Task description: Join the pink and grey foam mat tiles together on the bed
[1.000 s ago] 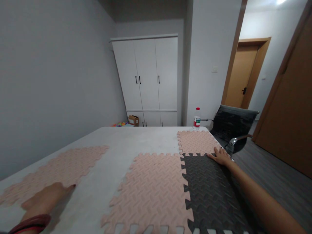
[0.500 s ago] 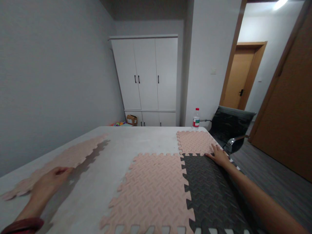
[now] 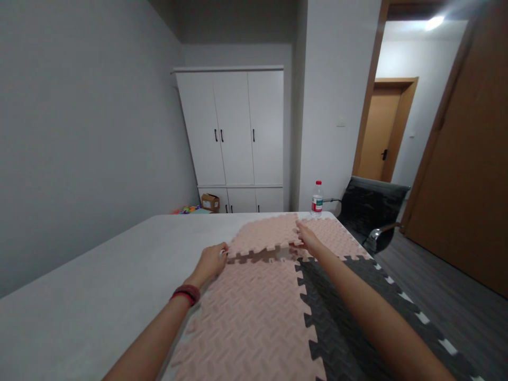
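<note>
Between my two hands, a pink foam mat tile [image 3: 264, 233] with jigsaw edges is held slightly above the white table, its near edge casting a shadow. My left hand [image 3: 210, 263] is closed on its near left corner. At its right side my right hand [image 3: 308, 238] grips the edge, fingers partly hidden. Nearer to me lies a second pink tile [image 3: 254, 317], flat and joined on its right to a black tile [image 3: 329, 301], which my right forearm partly covers. Another pink tile [image 3: 335, 236] lies flat beyond the black one, right of the raised tile.
A plastic bottle with a red cap [image 3: 317, 198] stands at the far right of the white table [image 3: 119, 280]. To the right is a black chair [image 3: 373, 209]. A white cabinet [image 3: 234, 132] and a cardboard box [image 3: 210, 202] are behind the table.
My left hand has carried the pink tile from the left side to the far middle. My right hand has moved left from the black tile's far edge onto the carried tile.
</note>
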The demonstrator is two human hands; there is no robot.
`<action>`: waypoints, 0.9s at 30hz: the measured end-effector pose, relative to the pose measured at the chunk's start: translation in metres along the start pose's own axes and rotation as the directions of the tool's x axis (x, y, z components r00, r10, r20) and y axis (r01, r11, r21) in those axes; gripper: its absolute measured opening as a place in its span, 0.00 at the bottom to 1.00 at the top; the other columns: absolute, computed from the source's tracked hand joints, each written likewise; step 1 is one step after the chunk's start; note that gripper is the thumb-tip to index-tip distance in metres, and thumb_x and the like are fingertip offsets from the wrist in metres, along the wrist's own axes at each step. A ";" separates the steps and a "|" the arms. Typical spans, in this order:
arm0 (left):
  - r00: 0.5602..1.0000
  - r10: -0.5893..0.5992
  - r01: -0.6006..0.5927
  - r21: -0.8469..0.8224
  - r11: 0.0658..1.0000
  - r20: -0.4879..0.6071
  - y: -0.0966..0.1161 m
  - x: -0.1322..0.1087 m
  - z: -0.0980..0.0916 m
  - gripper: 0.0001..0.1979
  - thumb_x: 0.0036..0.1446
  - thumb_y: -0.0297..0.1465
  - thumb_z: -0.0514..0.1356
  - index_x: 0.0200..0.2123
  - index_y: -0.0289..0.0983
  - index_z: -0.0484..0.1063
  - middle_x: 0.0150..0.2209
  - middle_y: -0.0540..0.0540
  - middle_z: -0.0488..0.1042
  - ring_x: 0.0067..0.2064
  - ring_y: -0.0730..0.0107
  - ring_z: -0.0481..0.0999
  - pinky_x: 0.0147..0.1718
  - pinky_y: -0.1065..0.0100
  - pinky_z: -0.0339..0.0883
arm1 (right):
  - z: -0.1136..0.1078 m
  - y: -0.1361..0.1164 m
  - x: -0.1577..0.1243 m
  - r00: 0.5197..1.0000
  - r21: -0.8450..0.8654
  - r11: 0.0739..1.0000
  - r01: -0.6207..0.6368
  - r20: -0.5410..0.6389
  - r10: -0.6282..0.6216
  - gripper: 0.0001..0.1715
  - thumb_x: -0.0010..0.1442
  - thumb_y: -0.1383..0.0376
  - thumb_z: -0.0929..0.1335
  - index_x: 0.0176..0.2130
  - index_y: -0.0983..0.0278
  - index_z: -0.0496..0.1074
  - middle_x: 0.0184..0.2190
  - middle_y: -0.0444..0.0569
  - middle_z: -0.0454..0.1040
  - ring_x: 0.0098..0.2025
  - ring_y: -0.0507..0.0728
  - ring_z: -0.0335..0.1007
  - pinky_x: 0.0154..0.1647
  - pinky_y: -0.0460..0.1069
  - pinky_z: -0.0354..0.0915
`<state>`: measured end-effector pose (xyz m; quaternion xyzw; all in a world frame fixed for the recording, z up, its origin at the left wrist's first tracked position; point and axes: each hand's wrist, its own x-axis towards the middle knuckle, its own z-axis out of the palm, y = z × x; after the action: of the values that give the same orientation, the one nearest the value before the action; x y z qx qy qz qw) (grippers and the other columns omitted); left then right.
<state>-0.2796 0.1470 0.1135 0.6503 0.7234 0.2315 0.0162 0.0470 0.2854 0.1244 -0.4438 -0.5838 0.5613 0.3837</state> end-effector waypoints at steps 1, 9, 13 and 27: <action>1.000 -0.004 0.003 0.029 1.000 0.012 0.002 0.002 0.008 0.16 0.58 0.42 0.55 0.40 0.35 0.69 0.40 0.46 0.73 0.43 0.66 0.72 0.47 0.55 0.64 | -0.001 0.007 0.001 1.000 -0.056 0.998 -0.017 -0.020 0.016 0.29 0.61 0.46 0.57 0.54 0.60 0.56 0.42 0.51 0.70 0.33 0.51 0.69 0.30 0.48 0.69; 1.000 -0.008 0.013 0.175 0.985 -0.029 -0.011 0.002 0.033 0.17 0.60 0.40 0.51 0.45 0.36 0.67 0.43 0.45 0.71 0.46 0.65 0.70 0.49 0.55 0.61 | -0.004 0.058 0.019 0.997 -0.548 0.835 0.051 -0.023 -0.076 0.21 0.61 0.59 0.64 0.52 0.64 0.62 0.44 0.50 0.69 0.39 0.53 0.68 0.40 0.53 0.68; 0.998 0.021 -0.004 0.246 0.969 -0.067 -0.011 0.000 0.036 0.17 0.61 0.41 0.49 0.43 0.36 0.67 0.44 0.44 0.71 0.47 0.64 0.69 0.50 0.56 0.58 | 0.005 0.058 0.032 0.991 -0.698 0.709 0.104 0.011 -0.135 0.24 0.60 0.58 0.65 0.54 0.64 0.61 0.48 0.51 0.66 0.47 0.57 0.65 0.48 0.58 0.64; 0.999 0.022 -0.007 0.283 0.959 -0.049 -0.018 0.000 0.044 0.18 0.60 0.42 0.50 0.45 0.36 0.66 0.46 0.44 0.69 0.46 0.65 0.69 0.48 0.56 0.62 | 0.011 0.057 0.032 0.983 -0.868 0.485 0.105 0.017 -0.181 0.25 0.62 0.55 0.62 0.55 0.63 0.61 0.49 0.52 0.66 0.49 0.58 0.65 0.49 0.59 0.63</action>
<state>-0.2822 0.1604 0.0678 0.6450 0.7445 0.1426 -0.0971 0.0317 0.3110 0.0649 -0.5470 -0.8057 0.1422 0.1773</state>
